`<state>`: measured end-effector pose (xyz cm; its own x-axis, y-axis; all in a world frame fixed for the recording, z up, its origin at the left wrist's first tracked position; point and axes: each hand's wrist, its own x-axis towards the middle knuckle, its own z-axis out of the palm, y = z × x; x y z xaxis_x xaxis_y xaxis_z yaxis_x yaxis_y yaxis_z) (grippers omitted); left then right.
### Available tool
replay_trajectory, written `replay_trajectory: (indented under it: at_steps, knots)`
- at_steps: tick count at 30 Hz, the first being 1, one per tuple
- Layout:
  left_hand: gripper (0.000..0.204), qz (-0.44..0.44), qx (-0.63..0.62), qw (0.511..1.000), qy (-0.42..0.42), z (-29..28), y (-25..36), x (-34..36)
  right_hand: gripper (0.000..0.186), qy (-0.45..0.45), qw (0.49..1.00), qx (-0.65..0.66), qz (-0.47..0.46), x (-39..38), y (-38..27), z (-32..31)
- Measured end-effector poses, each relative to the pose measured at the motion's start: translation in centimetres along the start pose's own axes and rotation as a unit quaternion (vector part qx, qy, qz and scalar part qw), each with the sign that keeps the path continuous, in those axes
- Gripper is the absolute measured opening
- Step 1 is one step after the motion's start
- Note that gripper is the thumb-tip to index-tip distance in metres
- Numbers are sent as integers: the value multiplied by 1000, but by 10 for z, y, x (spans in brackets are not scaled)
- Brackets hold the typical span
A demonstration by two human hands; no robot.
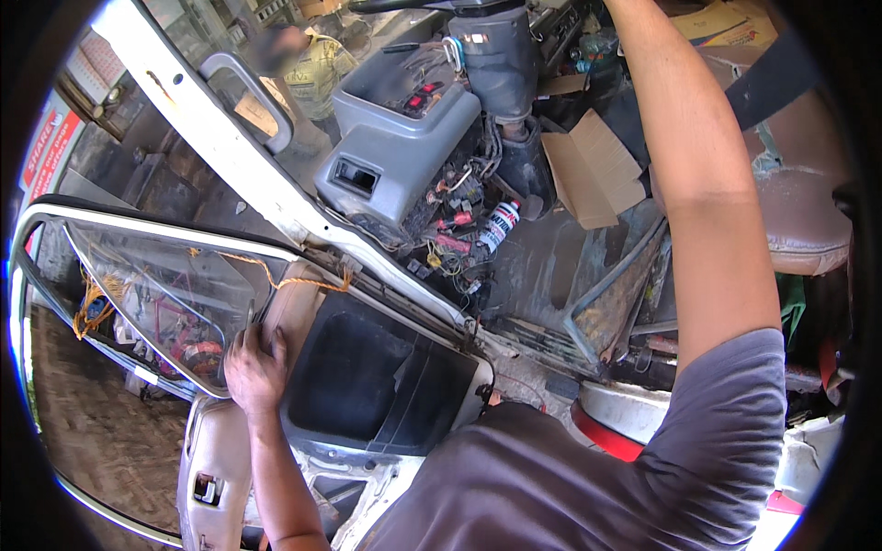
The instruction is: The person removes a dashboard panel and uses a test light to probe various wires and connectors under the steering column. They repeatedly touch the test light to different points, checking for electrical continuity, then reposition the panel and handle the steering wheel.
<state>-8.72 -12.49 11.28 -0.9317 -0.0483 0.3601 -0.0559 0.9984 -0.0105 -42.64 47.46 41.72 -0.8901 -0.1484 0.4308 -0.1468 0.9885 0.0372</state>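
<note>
My left hand (255,369) rests at the inner window edge of the open door, fingers bent around a narrow grey piece that I cannot make out. The tilted glass (197,298) is beside it, with orange cord (266,266) tied across the top of the pale trim (299,312). A dark panel (349,367) covers the door's middle. My right arm (698,239) reaches up past the top edge; that hand is hidden from view.
Inside the cab are a grey console (386,147), loose wiring, a spray can (499,225), open cardboard (591,170) and a worn brown seat (799,202). A white pillar (211,165) crosses the upper left. Beyond it is another person (317,78) in a yellow shirt.
</note>
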Motion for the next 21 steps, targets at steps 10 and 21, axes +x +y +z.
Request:
replay_trajectory:
  at_steps: [10, 21]
  knots:
    - [44, 4, -10, 1000, 14, -3, 3, 1, 47, 5, 1000, 10, 25, -10, -12, -7]
    - [47, 7, -15, 1000, -1, -1, 0, 2, 37, -20, 998, -34, -39, -4, -7, -2]
